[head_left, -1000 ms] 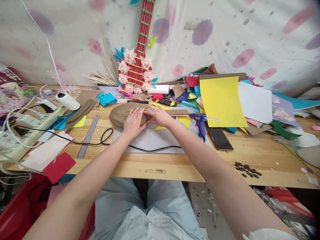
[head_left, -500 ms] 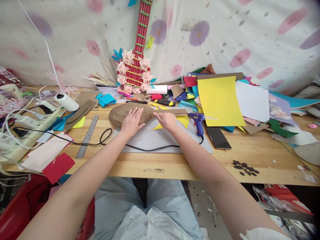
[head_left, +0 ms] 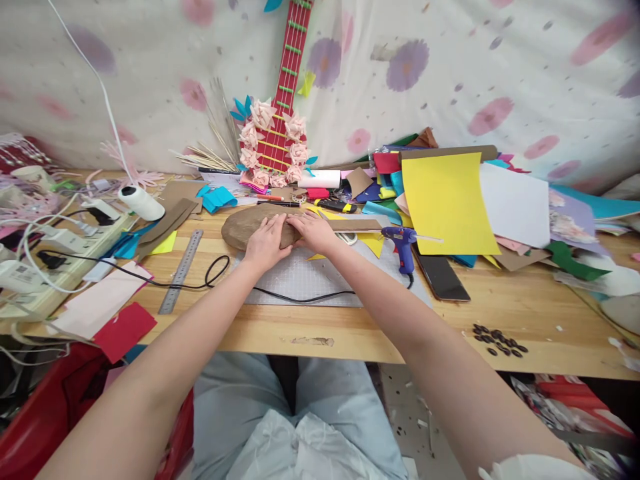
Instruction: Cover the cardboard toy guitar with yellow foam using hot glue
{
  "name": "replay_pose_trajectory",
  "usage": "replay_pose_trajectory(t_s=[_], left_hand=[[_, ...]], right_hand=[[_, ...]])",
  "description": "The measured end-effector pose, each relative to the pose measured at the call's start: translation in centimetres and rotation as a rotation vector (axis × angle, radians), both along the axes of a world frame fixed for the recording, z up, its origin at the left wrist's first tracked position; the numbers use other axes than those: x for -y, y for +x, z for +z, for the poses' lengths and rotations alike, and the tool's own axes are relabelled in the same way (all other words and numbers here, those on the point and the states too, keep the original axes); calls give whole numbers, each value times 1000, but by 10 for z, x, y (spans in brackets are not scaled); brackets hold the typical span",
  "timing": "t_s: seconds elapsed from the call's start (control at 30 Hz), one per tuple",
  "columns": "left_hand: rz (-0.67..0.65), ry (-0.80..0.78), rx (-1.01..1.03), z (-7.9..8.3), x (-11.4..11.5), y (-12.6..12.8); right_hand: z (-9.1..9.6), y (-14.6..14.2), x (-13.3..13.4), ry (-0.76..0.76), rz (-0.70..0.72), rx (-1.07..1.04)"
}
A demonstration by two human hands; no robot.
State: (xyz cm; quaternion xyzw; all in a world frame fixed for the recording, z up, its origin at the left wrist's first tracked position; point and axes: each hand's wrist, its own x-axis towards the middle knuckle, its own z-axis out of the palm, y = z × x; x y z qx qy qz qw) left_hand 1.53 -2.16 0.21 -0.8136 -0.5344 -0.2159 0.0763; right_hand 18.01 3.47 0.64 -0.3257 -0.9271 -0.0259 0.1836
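A brown paper-covered instrument shape (head_left: pixel 240 228), with a rounded body and a long flat neck (head_left: pixel 361 225), lies across the grey cutting mat (head_left: pixel 300 287). My left hand (head_left: pixel 269 240) rests on the body, fingers stretched out flat. Close beside it, my right hand (head_left: pixel 313 233) lies over the place where body meets neck, its fingers extended on the brown surface and its fingertips near the left hand. Yellow paper (head_left: pixel 373 244) and scissors (head_left: pixel 346 237) show partly beneath the neck. By the neck's right end stands a blue glue gun (head_left: pixel 401 245).
A black cord (head_left: pixel 300 300) crosses the mat. A steel ruler (head_left: pixel 181 272) lies left, a phone (head_left: pixel 443 277) right, dark beads (head_left: pixel 500 340) near the front edge. Behind stand a red flowered paper guitar (head_left: pixel 275 147) and yellow paper (head_left: pixel 447 207); a power strip (head_left: pixel 75 257) is far left.
My right hand has moved left from the neck onto the body's end, its curled fingers now stretched out beside my left hand. The view has shifted slightly.
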Motion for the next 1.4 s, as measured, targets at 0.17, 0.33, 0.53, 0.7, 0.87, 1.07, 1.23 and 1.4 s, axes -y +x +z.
replay_pose_trajectory(t_s=[0.17, 0.33, 0.53, 0.7, 0.87, 1.07, 1.23, 1.4], left_hand=[[-8, 6, -14, 0, 0, -2], [-9, -28, -52, 0, -1, -8], [-11, -61, -68, 1, -1, -11], [-78, -74, -27, 5, 4, -21], [-180, 12, -91, -4, 4, -38], [-136, 30, -33, -11, 2, -37], [-106, -1, -35, -8, 5, -33], [-77, 29, -23, -8, 6, -28]], right_hand=[[11, 5, -4, -53, 30, 53], [5, 5, 1, -26, 65, 87], [-5, -6, 8, 38, -29, 64], [-5, -5, 4, 21, -24, 71], [-5, -3, 4, 6, -26, 67], [-4, -2, 7, -3, -35, 43], [-3, -7, 12, 14, -73, 36], [1, -9, 10, 22, -66, 73]])
